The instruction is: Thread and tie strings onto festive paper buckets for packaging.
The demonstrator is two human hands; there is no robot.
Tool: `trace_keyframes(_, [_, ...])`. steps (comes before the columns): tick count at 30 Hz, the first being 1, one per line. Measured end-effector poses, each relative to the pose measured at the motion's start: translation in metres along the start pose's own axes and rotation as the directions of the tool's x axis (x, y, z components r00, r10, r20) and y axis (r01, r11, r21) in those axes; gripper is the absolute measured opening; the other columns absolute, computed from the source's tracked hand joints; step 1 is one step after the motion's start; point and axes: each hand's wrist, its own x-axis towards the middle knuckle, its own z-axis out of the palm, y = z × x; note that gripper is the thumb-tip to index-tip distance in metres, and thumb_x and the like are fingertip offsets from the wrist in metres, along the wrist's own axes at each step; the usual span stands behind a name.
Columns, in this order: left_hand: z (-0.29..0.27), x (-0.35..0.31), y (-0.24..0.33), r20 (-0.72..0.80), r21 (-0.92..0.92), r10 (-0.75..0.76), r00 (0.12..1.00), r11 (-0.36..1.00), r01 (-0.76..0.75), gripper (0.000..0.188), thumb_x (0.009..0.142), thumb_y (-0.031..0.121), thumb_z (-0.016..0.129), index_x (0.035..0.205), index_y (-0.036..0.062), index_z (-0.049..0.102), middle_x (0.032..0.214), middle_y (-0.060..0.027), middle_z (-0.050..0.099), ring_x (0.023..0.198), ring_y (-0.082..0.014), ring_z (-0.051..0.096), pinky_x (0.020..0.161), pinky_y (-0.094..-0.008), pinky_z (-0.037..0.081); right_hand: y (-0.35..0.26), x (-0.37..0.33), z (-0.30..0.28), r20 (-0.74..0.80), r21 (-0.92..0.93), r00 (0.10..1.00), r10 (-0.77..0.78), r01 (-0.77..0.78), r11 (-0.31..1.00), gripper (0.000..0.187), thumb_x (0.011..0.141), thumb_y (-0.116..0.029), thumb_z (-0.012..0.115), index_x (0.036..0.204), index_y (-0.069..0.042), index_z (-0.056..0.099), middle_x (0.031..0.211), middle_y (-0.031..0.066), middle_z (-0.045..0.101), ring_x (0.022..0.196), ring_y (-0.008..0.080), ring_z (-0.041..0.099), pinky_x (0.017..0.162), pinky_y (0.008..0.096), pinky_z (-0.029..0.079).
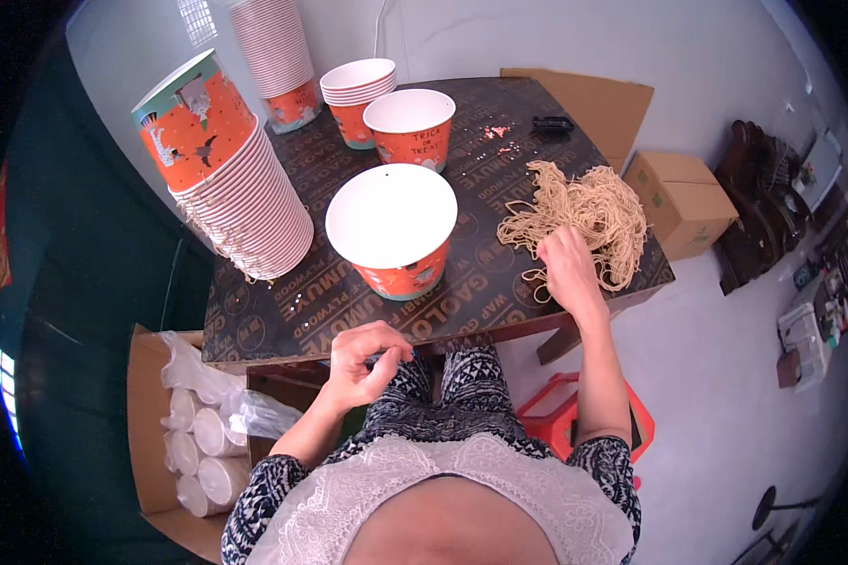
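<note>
Curling the fingers of the right hand [567, 268] together at the border of a tangled heap of tan cord [598, 212], lying at two o'clock on the dark bench [485, 268]; leaving any hold on a strand impossible to tell. Bending the left hand [363, 363] into a nearly closed grip by the near edge at seven o'clock, with any contents likewise impossible to tell. Facing an orange tub [391, 221] at eleven o'clock, with a tall stack of tubs [236, 184] at ten.
</note>
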Motion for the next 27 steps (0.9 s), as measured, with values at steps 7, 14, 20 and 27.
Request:
trace_keyframes(7, [0.008,-0.003,0.000,0.020,-0.009,-0.010,1.000,1.000,0.010,0.009,0.082,-0.002,0.058,0.083,-0.0001,0.066,0.073,-0.0099,0.068,0.068,-0.0216,0.067,0.063,-0.0307,0.052,-0.008,0.002,-0.023,-0.005,0.087,0.999,0.052,-0.052,0.995,0.012,0.079,0.001,0.068,0.087,-0.003,0.059,0.092,0.0125,0.054,0.093,0.0320,0.052,0.082,0.0421,0.043])
trace_keyframes(14, [0.014,-0.004,0.001,0.039,-0.029,-0.043,0.998,0.999,0.044,0.008,0.082,-0.003,0.059,0.084,-0.0008,0.066,0.073,-0.0099,0.068,0.068,-0.0214,0.067,0.063,-0.0310,0.052,-0.016,-0.009,-0.006,0.142,0.052,0.989,0.046,-0.054,0.997,0.014,0.073,0.001,0.072,0.082,-0.003,0.062,0.091,0.0099,0.057,0.095,0.0308,0.054,0.084,0.0402,0.045])
trace_keyframes(20, [0.017,0.001,0.004,0.066,-0.040,-0.016,0.998,0.999,0.019,0.009,0.083,-0.003,0.058,0.085,-0.0005,0.067,0.074,-0.0104,0.068,0.067,-0.0213,0.067,0.063,-0.0312,0.052,-0.009,0.003,0.006,-0.002,0.312,0.991,0.132,-0.125,0.942,0.003,0.082,-0.001,0.066,0.081,-0.002,0.064,0.087,0.0073,0.057,0.084,0.0225,0.056,0.078,0.0329,0.046])
trace_keyframes(27, [0.033,0.021,0.013,-0.001,0.015,-0.101,0.995,0.995,0.101,0.010,0.088,-0.002,0.058,0.093,-0.0033,0.067,0.077,-0.0106,0.068,0.070,-0.0185,0.068,0.064,-0.0280,0.054,-0.033,0.006,0.002,0.229,0.968,0.833,0.503,-0.138,-0.210,0.015,0.090,-0.006,0.066,0.102,0.003,0.066,0.088,0.0028,0.064,0.077,0.0109,0.056,0.070,0.0235,0.043])
